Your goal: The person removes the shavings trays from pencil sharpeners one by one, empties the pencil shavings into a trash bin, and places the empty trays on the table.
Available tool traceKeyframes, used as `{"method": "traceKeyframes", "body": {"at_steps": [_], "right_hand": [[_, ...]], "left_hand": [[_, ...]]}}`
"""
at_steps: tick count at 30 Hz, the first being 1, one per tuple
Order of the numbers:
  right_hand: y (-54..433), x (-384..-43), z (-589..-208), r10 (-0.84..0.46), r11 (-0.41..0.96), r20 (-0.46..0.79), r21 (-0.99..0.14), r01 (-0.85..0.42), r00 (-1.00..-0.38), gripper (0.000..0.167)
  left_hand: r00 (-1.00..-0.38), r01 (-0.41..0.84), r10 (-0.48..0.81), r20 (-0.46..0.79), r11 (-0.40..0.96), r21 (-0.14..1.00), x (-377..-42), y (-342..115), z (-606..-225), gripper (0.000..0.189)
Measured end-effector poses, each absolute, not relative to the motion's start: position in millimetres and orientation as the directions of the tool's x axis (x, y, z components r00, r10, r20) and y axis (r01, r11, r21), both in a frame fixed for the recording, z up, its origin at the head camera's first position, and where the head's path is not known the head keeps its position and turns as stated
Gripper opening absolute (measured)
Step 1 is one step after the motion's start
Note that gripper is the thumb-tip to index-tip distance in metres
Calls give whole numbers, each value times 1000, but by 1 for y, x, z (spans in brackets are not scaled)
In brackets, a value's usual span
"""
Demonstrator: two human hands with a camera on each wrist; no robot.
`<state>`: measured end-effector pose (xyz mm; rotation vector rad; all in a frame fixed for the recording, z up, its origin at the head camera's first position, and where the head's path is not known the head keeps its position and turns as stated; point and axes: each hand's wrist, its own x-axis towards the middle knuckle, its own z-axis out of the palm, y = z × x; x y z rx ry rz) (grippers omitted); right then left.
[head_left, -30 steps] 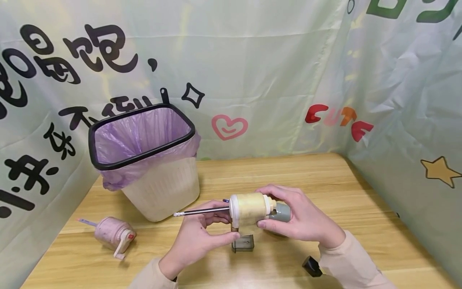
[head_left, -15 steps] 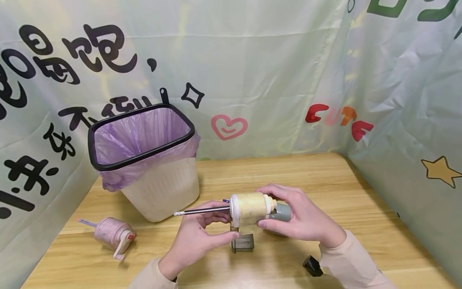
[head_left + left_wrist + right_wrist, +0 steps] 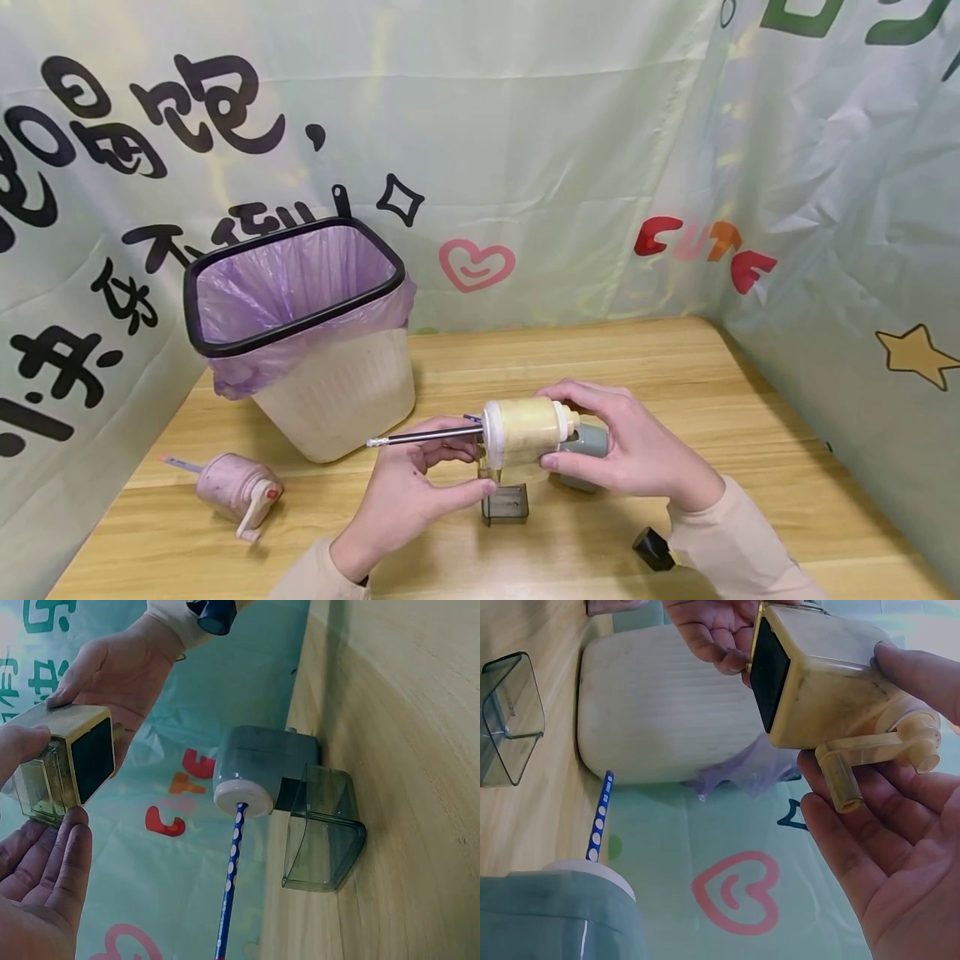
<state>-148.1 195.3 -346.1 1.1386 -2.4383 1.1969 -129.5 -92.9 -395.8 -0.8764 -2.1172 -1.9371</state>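
Note:
My right hand [image 3: 637,446] grips a cream-yellow hand-crank pencil sharpener [image 3: 528,429] from its crank side, above the table. A black pencil [image 3: 431,436] with pale stripes sticks out of its white front. Between thumb and fingers, my left hand [image 3: 416,492] pinches the sharpener's see-through shavings drawer [image 3: 41,784], which stands partly out of the body. The crank [image 3: 862,754] hangs over my right fingers, and the base has a black pad [image 3: 771,671]. Behind it stands a grey-green sharpener [image 3: 259,761] with a blue dotted pencil [image 3: 231,881] in it.
A smoky clear drawer [image 3: 506,505] lies on the table in front of the grey-green sharpener. At the left is a pink sharpener [image 3: 234,487] holding a pencil. A white bin [image 3: 348,387] with a purple liner stands behind. A small black object [image 3: 653,549] lies near my right sleeve.
My right hand and the yellow sharpener have shifted slightly right, away from my left hand. More of the see-through drawer now shows between the body and my left fingers.

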Motion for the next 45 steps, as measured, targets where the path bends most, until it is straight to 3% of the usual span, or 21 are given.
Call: {"method": "traceKeyframes", "body": {"at_steps": [9,16,25,35,45], "right_hand": [[216,-157,-340,-518,365,508,-596,-715,-688,53],[232,-163,-334,-438,430,492,-620,-656,-752,50],[245,-176,-338,-353,528,500,-591,-610,-791,46],[265,-199,-352,-239,650,343,-639,-412,-909,48],[281,-220,-376,-173,688,227,-668,-282,-958,55]], "left_hand": [[-830,503,286,478,14,864,-136,-100,-394,47],[-830,502,282,482,0,865,-138,-102,-392,49],[-839,487,280,466,7,873,-138,-103,-393,50],[-844,477,290,452,20,879,-137,-104,-391,52],[-846,471,294,444,22,882,-138,-106,-391,54]]}}
